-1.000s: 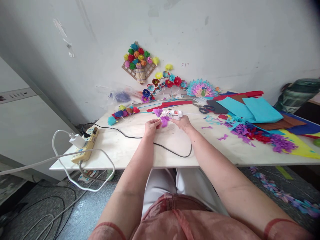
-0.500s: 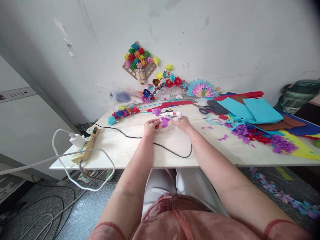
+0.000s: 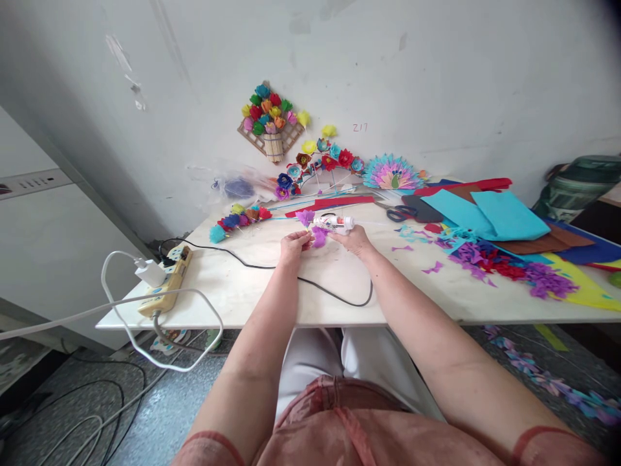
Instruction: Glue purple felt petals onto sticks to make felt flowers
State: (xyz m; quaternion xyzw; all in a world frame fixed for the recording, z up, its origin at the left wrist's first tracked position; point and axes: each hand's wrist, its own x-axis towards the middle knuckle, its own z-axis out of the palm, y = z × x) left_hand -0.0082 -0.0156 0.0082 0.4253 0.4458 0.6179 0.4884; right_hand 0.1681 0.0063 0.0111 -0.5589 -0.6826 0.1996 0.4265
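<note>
Above the middle of the table, my left hand (image 3: 295,243) is closed in a pinch on a purple paper flower (image 3: 305,217), whose petals stand out beyond the fingertips. My right hand (image 3: 356,242) is wrapped round a white glue gun (image 3: 334,224) with coloured print on it. Its nozzle end points left, close to the flower. Below the gun, a purple paper piece (image 3: 319,237) shows between my hands; I cannot tell if it is held or lies on the table.
A black cord (image 3: 334,297) curves over the table to the power strip (image 3: 167,285) at left. Behind lie finished paper flowers (image 3: 237,219) and scissors (image 3: 402,212). Cyan paper sheets (image 3: 509,215) and purple cut pieces (image 3: 548,278) cover the right side. A green bottle (image 3: 577,188) stands far right.
The purple flower has tilted slightly and sits a little lower in my left hand. My right hand and the glue gun stay almost still.
</note>
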